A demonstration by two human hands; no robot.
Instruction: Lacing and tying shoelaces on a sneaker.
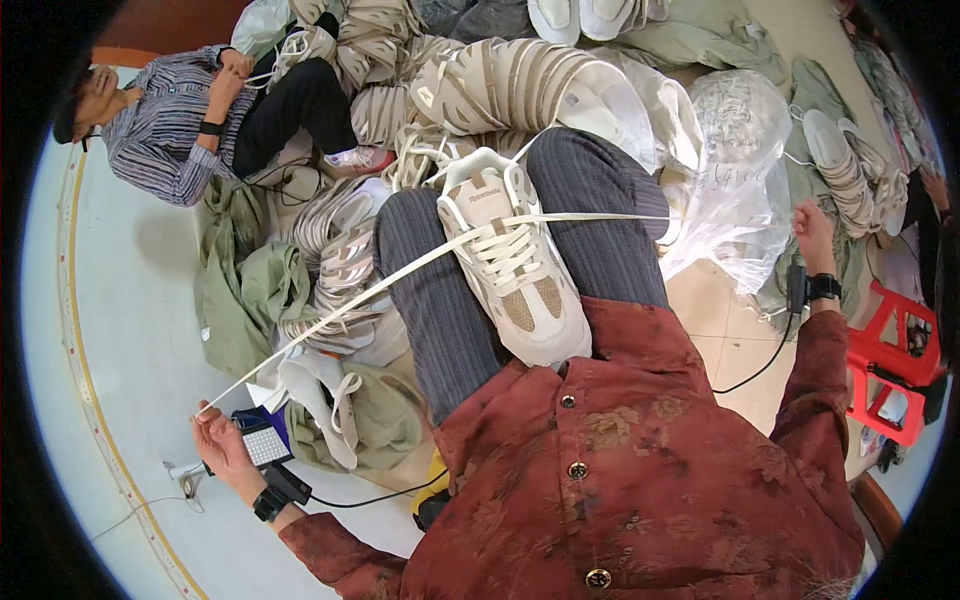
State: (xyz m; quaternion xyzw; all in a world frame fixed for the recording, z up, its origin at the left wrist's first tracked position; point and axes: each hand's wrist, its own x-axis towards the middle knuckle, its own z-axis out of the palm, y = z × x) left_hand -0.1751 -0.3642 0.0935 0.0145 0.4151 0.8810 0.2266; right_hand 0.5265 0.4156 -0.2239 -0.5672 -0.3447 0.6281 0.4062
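A beige and white sneaker (515, 270) rests between my knees on my grey striped trousers, toe toward me. Its white lace runs through the eyelets and is stretched out to both sides. My left hand (215, 435) is far out at the lower left, pinching the long left lace end (330, 315). Raised at the far right, my right hand (812, 235) holds the other lace end (600, 217), which runs taut from the shoe; the grip itself is hard to see.
Piles of similar beige and white sneakers (500, 85) lie ahead and to the left. Green cloth bags (245, 290) and a clear plastic bag (735, 160) surround my legs. Another person (190, 110) sits at the upper left. A red stool (895, 365) stands at the right.
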